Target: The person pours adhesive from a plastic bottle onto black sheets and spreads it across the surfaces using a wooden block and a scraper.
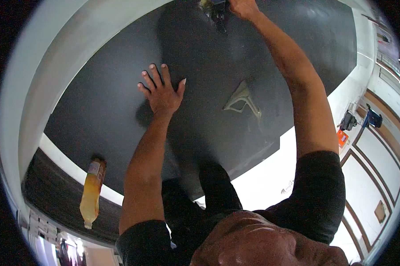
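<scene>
My left hand (163,95) lies flat with fingers spread on a large dark grey sheet (200,119). My right hand (244,8) reaches to the far end of the sheet, partly cut off by the top of the view. Its fingers close on a flat bluish scraper-like piece (220,1), of which only a bit shows. Just beside that piece is a wet, shiny yellowish smear (217,17). Between my arms, a glossy triangular trail of yellowish glue-like liquid (242,101) marks the sheet.
A clear plastic bottle (92,193) of yellow liquid stands near the sheet's left edge. A pale curved wall or rim (45,84) borders the sheet at left. On the right are white panelled doors (364,190), an orange box (342,138) and dark items (348,120).
</scene>
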The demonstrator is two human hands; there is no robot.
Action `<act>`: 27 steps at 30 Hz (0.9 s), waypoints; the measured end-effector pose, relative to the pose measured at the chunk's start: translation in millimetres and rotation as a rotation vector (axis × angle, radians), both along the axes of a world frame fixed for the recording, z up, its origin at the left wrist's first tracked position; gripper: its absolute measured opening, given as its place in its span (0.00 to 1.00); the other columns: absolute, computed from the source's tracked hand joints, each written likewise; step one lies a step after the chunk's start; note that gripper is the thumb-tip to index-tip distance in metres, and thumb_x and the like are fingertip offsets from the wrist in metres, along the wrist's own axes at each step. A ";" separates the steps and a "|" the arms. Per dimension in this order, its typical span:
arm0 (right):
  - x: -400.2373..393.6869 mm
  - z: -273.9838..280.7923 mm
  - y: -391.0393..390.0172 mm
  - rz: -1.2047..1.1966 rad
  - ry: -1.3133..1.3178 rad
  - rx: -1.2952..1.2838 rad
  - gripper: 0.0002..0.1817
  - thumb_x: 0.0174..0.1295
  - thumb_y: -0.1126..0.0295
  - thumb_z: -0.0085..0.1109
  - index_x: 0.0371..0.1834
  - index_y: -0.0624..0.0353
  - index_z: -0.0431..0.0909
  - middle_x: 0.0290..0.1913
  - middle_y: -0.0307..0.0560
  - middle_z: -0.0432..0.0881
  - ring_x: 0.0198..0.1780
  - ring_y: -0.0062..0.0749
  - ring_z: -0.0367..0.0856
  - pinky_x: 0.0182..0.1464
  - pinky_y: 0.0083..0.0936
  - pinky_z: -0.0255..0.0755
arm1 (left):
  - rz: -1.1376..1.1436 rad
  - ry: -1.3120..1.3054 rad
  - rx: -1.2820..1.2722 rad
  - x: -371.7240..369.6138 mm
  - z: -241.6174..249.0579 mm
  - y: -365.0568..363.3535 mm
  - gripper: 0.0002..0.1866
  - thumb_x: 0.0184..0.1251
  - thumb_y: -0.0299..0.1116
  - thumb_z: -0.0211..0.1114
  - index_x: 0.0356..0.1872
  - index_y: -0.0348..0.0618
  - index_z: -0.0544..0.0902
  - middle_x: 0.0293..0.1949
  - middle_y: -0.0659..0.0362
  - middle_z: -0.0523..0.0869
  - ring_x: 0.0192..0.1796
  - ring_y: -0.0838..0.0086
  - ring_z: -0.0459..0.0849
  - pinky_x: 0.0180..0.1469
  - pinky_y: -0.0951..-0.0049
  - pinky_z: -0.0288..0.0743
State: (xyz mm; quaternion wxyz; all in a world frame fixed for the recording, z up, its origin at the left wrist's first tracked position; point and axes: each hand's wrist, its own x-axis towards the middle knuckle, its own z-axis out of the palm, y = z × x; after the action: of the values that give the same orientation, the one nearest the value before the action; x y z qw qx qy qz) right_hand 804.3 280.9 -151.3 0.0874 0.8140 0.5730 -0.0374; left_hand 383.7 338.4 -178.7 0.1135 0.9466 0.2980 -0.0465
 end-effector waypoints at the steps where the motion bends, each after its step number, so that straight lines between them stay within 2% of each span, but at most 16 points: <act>1: -4.1 -8.9 -4.6 0.000 0.006 -0.001 0.26 0.67 0.67 0.47 0.71 0.47 0.73 0.72 0.47 0.74 0.72 0.53 0.70 0.69 0.68 0.60 | -0.005 0.006 0.009 0.5 -0.2 0.2 0.44 0.71 0.69 0.48 0.76 0.44 0.64 0.79 0.38 0.53 0.78 0.33 0.50 0.71 0.23 0.43; 3: -24.7 2.0 -11.6 -0.024 -0.031 0.090 0.24 0.65 0.65 0.51 0.65 0.52 0.76 0.65 0.54 0.78 0.66 0.55 0.75 0.64 0.63 0.68 | -0.008 0.006 0.009 0.0 -0.2 -1.7 0.44 0.71 0.69 0.48 0.77 0.45 0.64 0.79 0.38 0.53 0.79 0.34 0.49 0.71 0.23 0.43; 4: -26.4 14.6 -12.0 -0.021 -0.040 0.089 0.24 0.65 0.65 0.51 0.65 0.52 0.76 0.65 0.54 0.78 0.66 0.55 0.75 0.64 0.63 0.68 | 0.001 0.003 0.009 1.8 -0.9 -1.3 0.44 0.71 0.69 0.48 0.77 0.45 0.64 0.79 0.38 0.53 0.78 0.34 0.50 0.71 0.23 0.44; 6: -22.7 39.1 -12.4 -0.225 0.096 -0.466 0.22 0.62 0.63 0.56 0.60 0.57 0.78 0.58 0.59 0.82 0.59 0.56 0.81 0.57 0.55 0.75 | 0.015 -0.004 0.009 1.4 -2.5 -0.9 0.44 0.71 0.69 0.49 0.77 0.45 0.64 0.79 0.39 0.53 0.78 0.34 0.51 0.71 0.23 0.44; 7: -17.0 37.2 -16.6 -0.220 0.089 -0.464 0.22 0.62 0.63 0.56 0.60 0.57 0.78 0.58 0.59 0.82 0.59 0.56 0.81 0.57 0.55 0.75 | 0.014 -0.020 0.013 2.2 -4.1 -1.1 0.44 0.71 0.69 0.49 0.76 0.45 0.64 0.79 0.38 0.54 0.78 0.34 0.52 0.70 0.23 0.45; 9: -9.0 16.6 -28.4 -0.369 0.107 -0.055 0.19 0.61 0.63 0.59 0.52 0.61 0.80 0.50 0.61 0.85 0.51 0.57 0.85 0.50 0.52 0.78 | 0.013 -0.031 0.018 1.0 -3.6 -0.6 0.44 0.71 0.69 0.49 0.76 0.45 0.65 0.79 0.38 0.54 0.78 0.33 0.53 0.70 0.23 0.45; 10: -8.3 8.1 -22.4 -0.369 0.111 -0.052 0.19 0.61 0.63 0.59 0.52 0.61 0.80 0.50 0.61 0.85 0.51 0.57 0.85 0.50 0.52 0.78 | 0.007 -0.040 0.024 1.3 -2.5 -0.5 0.43 0.71 0.69 0.49 0.76 0.46 0.66 0.78 0.38 0.55 0.77 0.33 0.53 0.70 0.23 0.45; 12: -24.6 7.2 12.7 -0.539 0.172 -0.117 0.19 0.63 0.62 0.58 0.52 0.63 0.81 0.47 0.61 0.86 0.50 0.57 0.85 0.51 0.52 0.78 | -0.005 -0.038 0.023 -3.2 -3.7 -0.5 0.43 0.71 0.69 0.50 0.75 0.46 0.66 0.78 0.38 0.56 0.77 0.33 0.54 0.70 0.23 0.45; 14: -62.1 43.4 56.8 -0.684 0.358 -0.257 0.20 0.64 0.60 0.58 0.52 0.65 0.81 0.47 0.61 0.85 0.50 0.57 0.85 0.51 0.52 0.78 | -0.012 -0.098 0.057 -1.2 -5.9 -2.1 0.43 0.71 0.69 0.50 0.75 0.47 0.67 0.77 0.38 0.58 0.77 0.33 0.55 0.70 0.22 0.46; 16: -89.7 58.7 75.8 -0.671 0.418 -0.225 0.21 0.65 0.60 0.57 0.53 0.66 0.80 0.49 0.60 0.85 0.53 0.58 0.84 0.53 0.50 0.78 | -0.004 -0.099 0.049 0.6 -6.3 -2.7 0.42 0.71 0.69 0.50 0.75 0.47 0.68 0.77 0.38 0.58 0.76 0.33 0.56 0.70 0.22 0.46; 17: -95.0 43.6 77.1 -0.669 0.409 -0.227 0.21 0.65 0.60 0.57 0.53 0.66 0.80 0.49 0.60 0.85 0.53 0.58 0.84 0.53 0.50 0.78 | 0.007 -0.092 0.044 1.2 -7.3 -2.7 0.42 0.71 0.68 0.51 0.74 0.47 0.69 0.77 0.39 0.59 0.76 0.34 0.57 0.70 0.23 0.47; 19: -104.3 -1.2 68.4 -0.330 0.220 -0.065 0.19 0.65 0.61 0.57 0.50 0.65 0.82 0.49 0.60 0.85 0.52 0.58 0.84 0.53 0.50 0.79 | 0.007 -0.136 0.054 0.2 -8.4 -2.6 0.42 0.71 0.69 0.51 0.74 0.47 0.69 0.77 0.39 0.59 0.76 0.34 0.58 0.70 0.23 0.47; 21: -124.3 6.8 85.0 -0.396 0.276 -0.080 0.18 0.65 0.62 0.56 0.50 0.64 0.82 0.50 0.59 0.85 0.52 0.58 0.84 0.52 0.49 0.79 | 0.008 -0.176 0.071 -0.9 -9.0 -2.2 0.42 0.70 0.69 0.51 0.74 0.46 0.69 0.77 0.39 0.59 0.76 0.34 0.59 0.69 0.23 0.48; 23: -145.3 10.7 94.9 -0.459 0.337 -0.092 0.17 0.65 0.62 0.56 0.49 0.63 0.82 0.50 0.59 0.86 0.52 0.58 0.85 0.52 0.49 0.79 | 0.004 -0.047 -0.046 -0.1 -9.3 -2.9 0.43 0.75 0.68 0.41 0.79 0.47 0.58 0.80 0.39 0.49 0.80 0.35 0.47 0.72 0.23 0.37; 26: -171.9 -0.2 105.1 -0.324 0.289 -0.008 0.17 0.64 0.62 0.57 0.49 0.63 0.82 0.50 0.59 0.85 0.52 0.58 0.84 0.52 0.50 0.79 | 0.005 -0.082 -0.027 -2.3 -12.0 -3.7 0.43 0.75 0.68 0.40 0.79 0.47 0.58 0.81 0.40 0.48 0.81 0.36 0.45 0.73 0.24 0.36; 27: -180.9 -8.8 112.3 -0.267 0.259 0.001 0.18 0.62 0.58 0.60 0.48 0.58 0.84 0.45 0.57 0.87 0.48 0.54 0.87 0.49 0.51 0.81 | 0.010 -0.082 -0.026 -1.1 -10.9 -3.6 0.43 0.75 0.68 0.40 0.79 0.47 0.58 0.81 0.40 0.48 0.81 0.36 0.45 0.73 0.24 0.36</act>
State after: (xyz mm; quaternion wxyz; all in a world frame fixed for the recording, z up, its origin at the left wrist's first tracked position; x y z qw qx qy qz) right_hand 623.4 393.2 -160.1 0.0068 0.8713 0.4663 -0.1527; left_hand 382.6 334.7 -189.7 0.1383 0.9447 0.2972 -0.0108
